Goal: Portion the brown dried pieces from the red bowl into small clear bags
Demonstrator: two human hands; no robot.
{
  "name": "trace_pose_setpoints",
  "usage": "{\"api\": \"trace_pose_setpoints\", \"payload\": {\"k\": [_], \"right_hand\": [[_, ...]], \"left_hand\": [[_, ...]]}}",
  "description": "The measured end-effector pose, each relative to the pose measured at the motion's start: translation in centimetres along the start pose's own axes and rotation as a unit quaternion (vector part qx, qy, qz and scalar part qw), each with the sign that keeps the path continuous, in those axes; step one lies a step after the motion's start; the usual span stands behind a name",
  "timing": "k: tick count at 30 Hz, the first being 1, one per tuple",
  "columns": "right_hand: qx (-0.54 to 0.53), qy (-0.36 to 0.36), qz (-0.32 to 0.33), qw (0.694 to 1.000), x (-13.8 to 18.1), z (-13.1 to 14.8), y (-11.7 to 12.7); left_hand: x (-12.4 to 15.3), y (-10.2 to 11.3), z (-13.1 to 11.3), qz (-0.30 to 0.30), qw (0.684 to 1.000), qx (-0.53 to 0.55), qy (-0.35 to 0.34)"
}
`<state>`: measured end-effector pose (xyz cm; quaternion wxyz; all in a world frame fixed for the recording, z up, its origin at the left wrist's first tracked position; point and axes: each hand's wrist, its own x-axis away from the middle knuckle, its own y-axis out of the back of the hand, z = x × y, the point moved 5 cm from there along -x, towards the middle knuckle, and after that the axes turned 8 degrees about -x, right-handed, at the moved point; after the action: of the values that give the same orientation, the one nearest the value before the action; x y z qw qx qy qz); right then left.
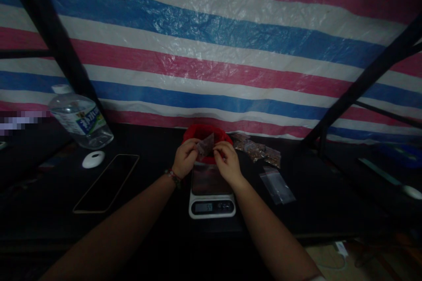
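Pinching a small clear bag (pixel 205 145) from both sides, the left hand (pixel 185 158) and right hand (pixel 227 162) meet at the centre of the frame, their fingers (pixel 195 148) pressed onto its edges. It hangs between them, above the scale (pixel 212 193) on the dark worktop (pixel 151 175), before a red bag (pixel 198 131).

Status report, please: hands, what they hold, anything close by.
Left hand and right hand both pinch a small bag. Held above the scale. Red container right behind.
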<state>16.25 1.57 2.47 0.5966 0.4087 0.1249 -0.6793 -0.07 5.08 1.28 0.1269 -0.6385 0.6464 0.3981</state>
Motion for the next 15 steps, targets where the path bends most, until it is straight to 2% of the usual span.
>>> {"api": "trace_pose_setpoints", "payload": {"k": [2,4,8,10,12,15], "right_hand": [[-0.048,-0.037,-0.022,0.998,-0.4,-1.0,0.2],[-0.119,-0.101,-0.012,0.988,-1.1,-2.1,0.1],[-0.289,-0.234,0.088,0.924,-2.1,-3.4,-1.2],[-0.328,-0.266,0.104,0.900,-2.1,-3.7,-1.4],[-0.338,-0.277,0.071,0.896,-2.0,-4.3,-1.1],[-0.315,-0.270,-0.033,0.909,-1.5,-5.7,0.2]], "left_hand": [[0.1,0.2,0.4,-0.005,1.000,0.008,0.023],[0.3,0.3,1.0,-0.008,0.998,0.025,0.050],[0.4,0.5,1.9,-0.050,0.993,0.056,0.088],[0.2,0.6,2.2,-0.069,0.991,0.063,0.096],[-0.1,0.7,2.4,-0.081,0.990,0.058,0.101],[-0.4,1.1,2.7,-0.093,0.991,0.025,0.091]]}}
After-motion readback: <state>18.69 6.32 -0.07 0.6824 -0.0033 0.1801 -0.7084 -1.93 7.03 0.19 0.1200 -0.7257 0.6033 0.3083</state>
